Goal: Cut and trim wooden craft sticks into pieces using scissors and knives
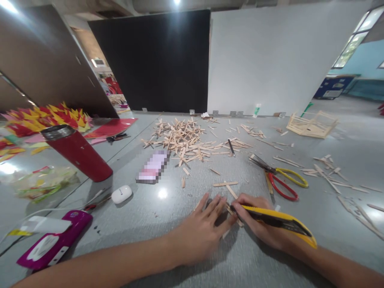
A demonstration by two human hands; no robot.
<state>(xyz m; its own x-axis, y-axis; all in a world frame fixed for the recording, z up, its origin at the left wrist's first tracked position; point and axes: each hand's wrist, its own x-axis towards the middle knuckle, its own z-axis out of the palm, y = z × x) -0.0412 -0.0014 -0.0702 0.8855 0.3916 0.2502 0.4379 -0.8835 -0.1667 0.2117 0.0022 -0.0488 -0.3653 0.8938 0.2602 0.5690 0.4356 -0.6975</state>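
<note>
L hand (pixel 205 228) spread, prob. pinning wood strips (pixel 240 223) on grey table (pixel 168 216); R hand (pixel 260 231) grips yellow cutter (pixel 283 220), tip hidden.

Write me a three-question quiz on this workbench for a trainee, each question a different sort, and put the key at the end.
1. Which hand grips the yellow utility knife?
2. True or false: both handles of the scissors are the same colour.
3. Which is nearest the black pen? (a) the white mouse (b) the wooden sticks (c) the red flask

Key: 1. The right hand. 2. False: one is red, one yellow. 3. b.
</note>
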